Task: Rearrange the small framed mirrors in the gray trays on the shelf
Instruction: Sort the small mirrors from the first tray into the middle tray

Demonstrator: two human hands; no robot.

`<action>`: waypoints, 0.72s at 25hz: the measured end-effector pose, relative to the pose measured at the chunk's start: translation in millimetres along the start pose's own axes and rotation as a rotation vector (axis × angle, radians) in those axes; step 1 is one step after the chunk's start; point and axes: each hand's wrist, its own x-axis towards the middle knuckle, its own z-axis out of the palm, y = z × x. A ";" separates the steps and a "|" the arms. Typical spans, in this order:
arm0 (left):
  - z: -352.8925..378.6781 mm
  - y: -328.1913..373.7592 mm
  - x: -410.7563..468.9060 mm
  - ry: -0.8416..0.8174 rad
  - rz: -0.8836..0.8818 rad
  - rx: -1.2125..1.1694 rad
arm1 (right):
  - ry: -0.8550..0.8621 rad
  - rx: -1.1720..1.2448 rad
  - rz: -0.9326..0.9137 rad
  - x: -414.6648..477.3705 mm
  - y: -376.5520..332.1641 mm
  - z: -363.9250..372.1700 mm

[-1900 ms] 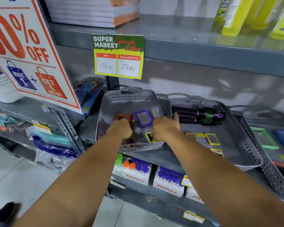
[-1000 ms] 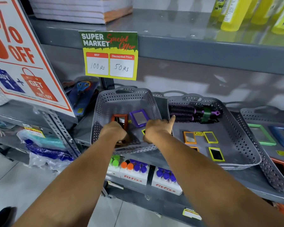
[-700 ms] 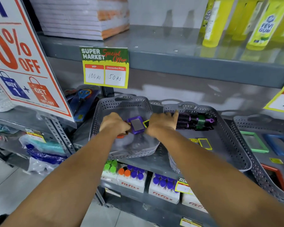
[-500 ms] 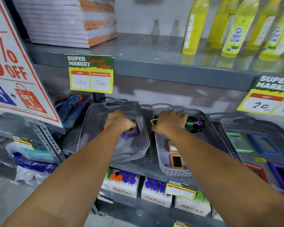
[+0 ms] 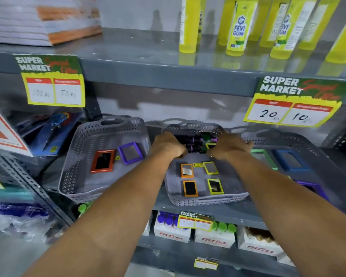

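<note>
Three gray perforated trays stand side by side on the shelf. The left tray (image 5: 108,134) holds a red-framed mirror (image 5: 103,161) and a purple-framed mirror (image 5: 130,152). The middle tray (image 5: 206,199) holds two orange-framed mirrors (image 5: 187,170) and two yellow-framed mirrors (image 5: 215,186), with hair brushes (image 5: 195,140) at its back. My left hand (image 5: 168,145) is curled against the brushes; its fingertips are hidden. My right hand (image 5: 229,146) pinches a small yellow-framed mirror (image 5: 210,145) beside the brushes. The right tray (image 5: 288,139) holds green, blue and purple-framed mirrors.
Price tags (image 5: 52,80) hang from the upper shelf edge, with yellow gum bottles (image 5: 237,27) above. Packaged scissors (image 5: 52,132) lie left of the trays. White boxes of capped bottles (image 5: 214,236) fill the shelf below.
Both hands moved right from the left tray to the back of the middle tray. The purple mirror now lies free in the left tray. The right hand still carries the yellow mirror.
</note>
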 end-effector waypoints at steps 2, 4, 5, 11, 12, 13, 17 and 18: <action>10.8 2.9 0.4 -0.018 -0.005 0.021 | -0.015 0.009 0.028 3.9 8.8 7.3; 21.3 5.3 -0.1 -0.067 -0.010 0.078 | -0.034 0.000 0.058 5.3 18.0 13.2; 27.1 5.4 -0.3 -0.088 -0.013 0.105 | -0.064 -0.004 0.066 4.4 22.9 16.2; 50.4 -2.2 -9.9 -0.188 -0.073 0.125 | -0.209 -0.084 0.079 -15.0 37.0 21.1; 54.0 -3.9 -11.6 -0.189 -0.079 0.123 | -0.218 -0.083 0.077 -17.2 36.8 23.5; 57.7 -4.9 -13.0 -0.187 -0.085 0.121 | -0.231 -0.091 0.070 -19.7 36.3 25.8; 71.6 -5.1 -19.8 -0.210 -0.074 0.167 | -0.284 -0.151 0.025 -29.2 32.8 34.7; 75.0 -5.3 -19.8 -0.206 -0.075 0.178 | -0.289 -0.159 0.016 -31.8 31.1 36.5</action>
